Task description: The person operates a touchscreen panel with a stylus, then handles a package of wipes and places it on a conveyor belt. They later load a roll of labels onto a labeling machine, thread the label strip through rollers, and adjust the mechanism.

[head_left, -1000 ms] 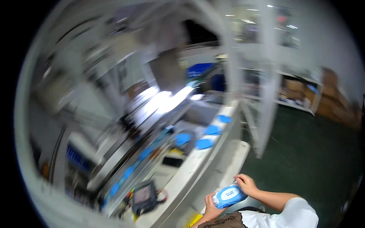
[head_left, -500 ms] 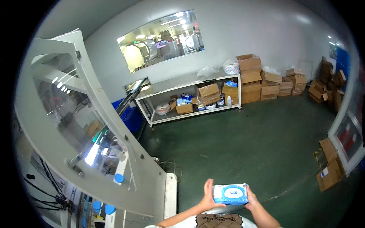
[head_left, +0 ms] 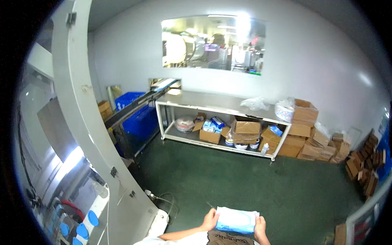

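Note:
A white and light-blue pack of wet wipes (head_left: 237, 220) is between my hands, low in the head view and above the floor. My left hand (head_left: 210, 219) grips its left end. At its right end my right hand (head_left: 260, 228) is closed round the edge. The upper face of the pack is pale and slightly blurred, and its underside is hidden.
A grey machine housing (head_left: 77, 102) with clear panels stands on the left. A white cable (head_left: 165, 199) lies by its foot. Across the green floor (head_left: 245, 179) is a metal table (head_left: 212, 102) with boxes underneath, blue crates (head_left: 139, 122) and stacked cartons (head_left: 304, 118).
My view has turned and levelled, so the table and wall window appear straighter and larger. The wipes pack shows a paler face; both hands still hold it.

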`<action>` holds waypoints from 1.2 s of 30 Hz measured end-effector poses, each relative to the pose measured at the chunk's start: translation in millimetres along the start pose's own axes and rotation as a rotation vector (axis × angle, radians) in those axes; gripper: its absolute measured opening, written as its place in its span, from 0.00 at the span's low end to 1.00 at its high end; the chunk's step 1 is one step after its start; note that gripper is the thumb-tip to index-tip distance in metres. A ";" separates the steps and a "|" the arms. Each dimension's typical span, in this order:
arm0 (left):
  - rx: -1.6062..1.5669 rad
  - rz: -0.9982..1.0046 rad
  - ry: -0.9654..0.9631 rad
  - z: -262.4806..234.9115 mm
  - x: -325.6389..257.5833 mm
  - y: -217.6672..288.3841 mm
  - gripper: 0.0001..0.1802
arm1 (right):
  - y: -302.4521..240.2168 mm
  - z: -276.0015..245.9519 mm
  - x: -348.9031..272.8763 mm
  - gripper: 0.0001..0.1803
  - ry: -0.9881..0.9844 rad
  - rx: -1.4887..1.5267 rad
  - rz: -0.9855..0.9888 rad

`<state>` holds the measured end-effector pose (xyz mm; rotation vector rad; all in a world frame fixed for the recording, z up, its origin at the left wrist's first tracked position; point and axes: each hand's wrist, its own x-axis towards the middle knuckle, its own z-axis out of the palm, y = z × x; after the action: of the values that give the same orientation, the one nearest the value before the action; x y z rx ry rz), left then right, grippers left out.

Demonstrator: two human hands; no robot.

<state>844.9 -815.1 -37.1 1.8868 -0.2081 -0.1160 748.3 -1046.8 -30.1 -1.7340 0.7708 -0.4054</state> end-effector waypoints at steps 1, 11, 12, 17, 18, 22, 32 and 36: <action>-0.018 0.055 0.006 -1.4 27.6 20.6 0.12 | -15.0 7.6 28.4 0.14 0.029 -0.067 -0.061; 0.125 -0.043 0.250 -76.4 338.8 -20.0 0.16 | -139.3 260.4 325.3 0.11 -0.194 -0.471 -0.500; 0.095 -0.071 0.331 -90.6 372.3 -32.7 0.17 | -155.2 297.7 357.9 0.12 -0.254 -0.451 -0.545; -0.066 -0.274 0.688 -175.5 491.2 -76.9 0.20 | -241.4 500.9 456.6 0.14 -0.589 -0.513 -0.616; -0.152 -0.291 0.717 -202.9 514.2 -78.8 0.19 | -259.6 544.5 466.4 0.14 -0.643 -0.553 -0.647; -0.297 -0.308 0.881 -288.4 588.1 -130.5 0.16 | -309.2 711.1 500.6 0.14 -0.850 -0.431 -0.769; -0.218 -0.242 1.138 -517.9 841.2 -190.0 0.15 | -406.3 1082.8 611.2 0.10 -1.021 -0.176 -0.726; -0.183 -0.312 1.195 -622.4 944.3 -220.4 0.11 | -494.5 1213.5 633.4 0.10 -1.024 -0.147 -0.927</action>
<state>1902.8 -358.9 -24.6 1.5086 0.8757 0.7451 2108.5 -529.7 -2.1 -2.0286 -0.7810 -0.0093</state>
